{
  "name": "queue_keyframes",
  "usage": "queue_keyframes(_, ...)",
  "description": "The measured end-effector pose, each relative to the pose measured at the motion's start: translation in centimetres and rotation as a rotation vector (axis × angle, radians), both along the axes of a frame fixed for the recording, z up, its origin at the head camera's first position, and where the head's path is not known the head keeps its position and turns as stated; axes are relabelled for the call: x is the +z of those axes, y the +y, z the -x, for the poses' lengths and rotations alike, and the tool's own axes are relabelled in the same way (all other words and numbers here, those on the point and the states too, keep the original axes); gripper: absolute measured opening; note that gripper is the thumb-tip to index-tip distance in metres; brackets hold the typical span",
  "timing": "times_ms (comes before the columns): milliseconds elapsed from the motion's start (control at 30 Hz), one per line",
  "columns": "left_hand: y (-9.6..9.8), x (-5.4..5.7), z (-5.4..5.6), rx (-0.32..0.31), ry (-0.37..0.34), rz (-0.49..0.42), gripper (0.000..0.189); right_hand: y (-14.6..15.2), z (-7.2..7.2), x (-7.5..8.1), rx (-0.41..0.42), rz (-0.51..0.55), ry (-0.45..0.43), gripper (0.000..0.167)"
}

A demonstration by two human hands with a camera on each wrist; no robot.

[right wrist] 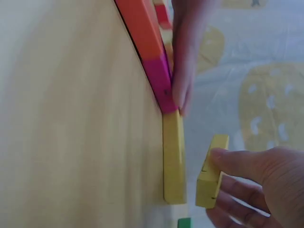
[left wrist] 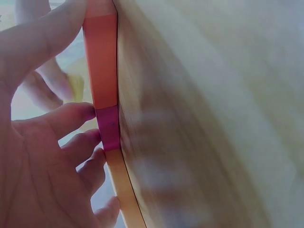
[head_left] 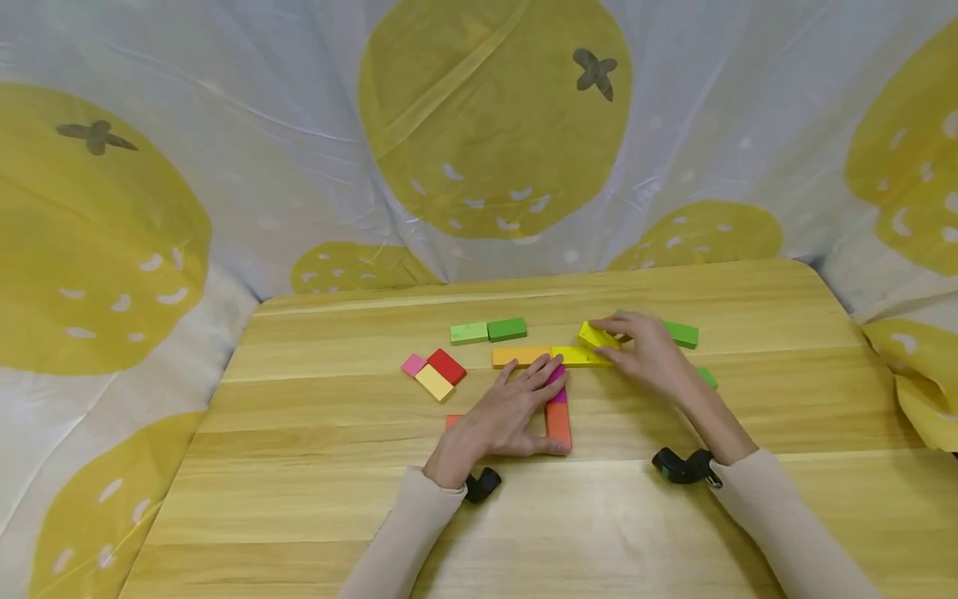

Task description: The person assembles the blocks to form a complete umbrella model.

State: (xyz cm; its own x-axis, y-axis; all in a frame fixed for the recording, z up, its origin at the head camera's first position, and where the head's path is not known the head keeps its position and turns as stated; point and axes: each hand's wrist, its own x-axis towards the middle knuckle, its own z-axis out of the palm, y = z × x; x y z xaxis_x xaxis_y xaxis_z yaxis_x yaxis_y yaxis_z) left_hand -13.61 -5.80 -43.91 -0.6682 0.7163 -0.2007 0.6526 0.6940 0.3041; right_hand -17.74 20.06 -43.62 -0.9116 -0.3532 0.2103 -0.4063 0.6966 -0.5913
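My right hand point(head_left: 651, 353) pinches a yellow block point(head_left: 596, 335) between thumb and fingers; in the right wrist view this block point(right wrist: 211, 173) is tilted and apart from the row. Below it, another yellow block point(head_left: 578, 358) lies end to end with a light orange block point(head_left: 516, 358). From their joint, a magenta block point(head_left: 557, 394) and an orange-red block point(head_left: 558, 426) run toward me, forming a T. My left hand point(head_left: 503, 418) rests over this stem. Its extended fingers touch the magenta block point(left wrist: 110, 128), and its thumb lies at the orange-red block's near end.
A light green block point(head_left: 469, 334) and a green block point(head_left: 507, 329) sit behind the row. Pink point(head_left: 413, 364), red point(head_left: 446, 367) and pale yellow point(head_left: 435, 383) blocks cluster left. Green blocks point(head_left: 682, 334) are partly hidden by my right arm. A patterned curtain point(head_left: 299, 166) hangs behind the table.
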Motion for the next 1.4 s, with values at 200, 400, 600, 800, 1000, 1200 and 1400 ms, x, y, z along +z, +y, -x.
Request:
queue_keyframes(200,0.2,0.0,-0.1,0.000,-0.013,-0.021,0.100,0.2,-5.3,0.5,0.022,-0.062,-0.009,0.036)
queue_keyframes(400,0.0,0.0,-0.2,0.013,-0.032,-0.041,0.100,-0.4,-8.3,0.0,0.031,-0.161,0.035,0.034)
queue_keyframes(600,0.0,-0.1,-0.2,0.013,-0.039,-0.051,0.101,-1.0,-9.4,0.0,-0.014,-0.235,0.027,0.037)
queue_keyframes(800,0.0,-0.3,-0.2,0.019,-0.021,-0.045,0.096,0.0,-9.5,0.8,0.070,-0.192,-0.089,0.051)
queue_keyframes(1000,-0.1,-0.2,-0.2,0.020,-0.026,-0.053,0.086,1.9,-8.7,0.2,0.213,-0.115,-0.199,0.067)
queue_keyframes(1200,-0.3,-0.2,-0.2,0.034,-0.041,-0.052,0.086,2.4,-8.1,-1.1,0.293,-0.063,-0.225,0.064)
queue_keyframes(1400,-0.1,-0.3,-0.2,0.028,-0.038,-0.062,0.086,2.3,-8.3,-1.1,0.255,-0.062,-0.178,0.060)
